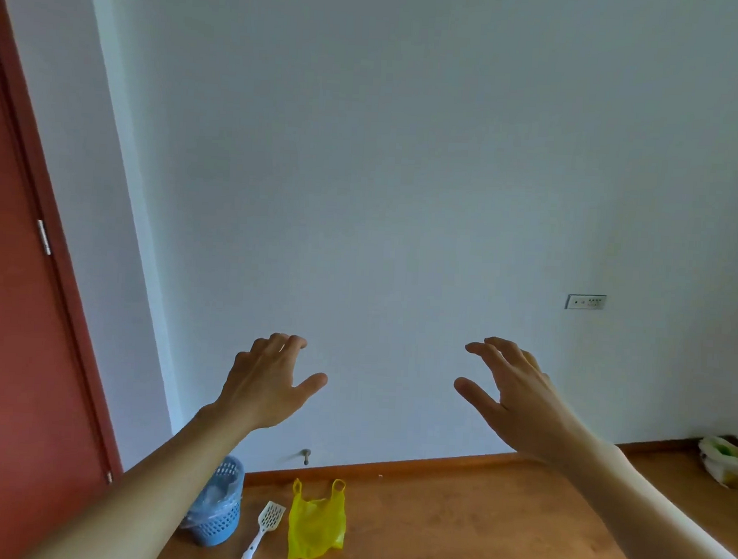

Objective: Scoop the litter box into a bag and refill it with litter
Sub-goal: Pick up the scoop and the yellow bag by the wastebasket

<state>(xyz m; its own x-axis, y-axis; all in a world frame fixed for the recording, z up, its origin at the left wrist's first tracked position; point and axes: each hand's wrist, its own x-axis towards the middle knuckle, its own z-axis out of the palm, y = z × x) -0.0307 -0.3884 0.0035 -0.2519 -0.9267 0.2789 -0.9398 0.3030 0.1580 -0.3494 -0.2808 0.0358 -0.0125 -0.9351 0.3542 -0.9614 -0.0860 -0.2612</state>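
Neither grip holds anything: your left hand (267, 385) and right hand (510, 398) both hang in the air in front of the wall (407, 174), fingers loosely bent and spread, thumbs out, nothing between them.

Everything you need lies low and to your left, on the wooden floor (473, 532) near the skirting. The white slotted scoop (265, 526) lies flat, its long axis running from the slotted head near the wall back toward you, the handle end nearest you. Just right of it, apart from it, the yellow bag (316, 522) lies flat with its two handle loops toward the wall. Left of the scoop stands the blue basket (218, 506), lined with clear plastic and partly hidden behind your left forearm.

Your left hand is the nearer one to the scoop handle and the basket; your right would have to cross over. The litter box itself is not in view, so I cannot tell you where it lies from your hands.

For room, the red door (21, 346) closes off the left side near the basket. To the right the floor stretches toward the far corner, where a white bag (725, 462) sits against the wall, well apart from the rest.
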